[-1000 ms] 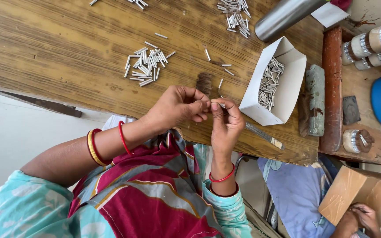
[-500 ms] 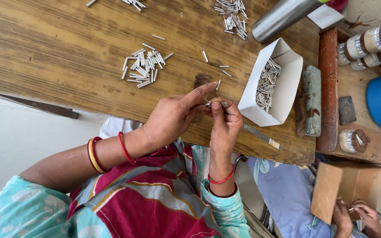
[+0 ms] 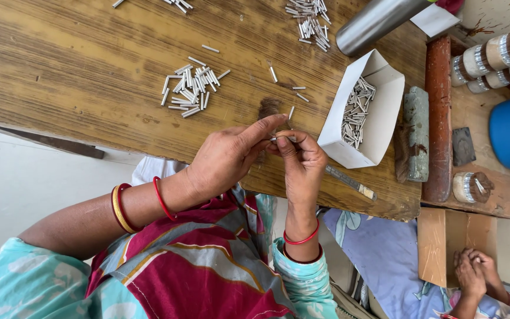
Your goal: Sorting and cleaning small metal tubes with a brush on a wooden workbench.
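We've got one small silver tube (image 3: pixel 283 139) pinched between both hands, held just above the near edge of the wooden table (image 3: pixel 60 71). It's thin, short and shiny, lying roughly level, and mostly hidden by fingertips, so we can't tell its ends apart. Compared with a moment back, the left hand (image 3: pixel 225 159) has stretched its index finger out over the tube instead of curling tight, while the right hand (image 3: pixel 302 165) keeps its thumb-and-finger grip. To us that reads like the piece is being rolled or checked rather than just held.

Right beside the right hand sits a white paper tray (image 3: pixel 385 112) with a heap of the same tubes inside. Beyond the left hand there's a loose pile of tubes (image 3: pixel 190 88), and a few strays lie just past the fingertips. Further out, past the right hand, another pile (image 3: pixel 309 20) sits next to a grey metal cylinder (image 3: pixel 379 20). Someone else's hands (image 3: pixel 473 274) show at the lower right, well apart from ours.
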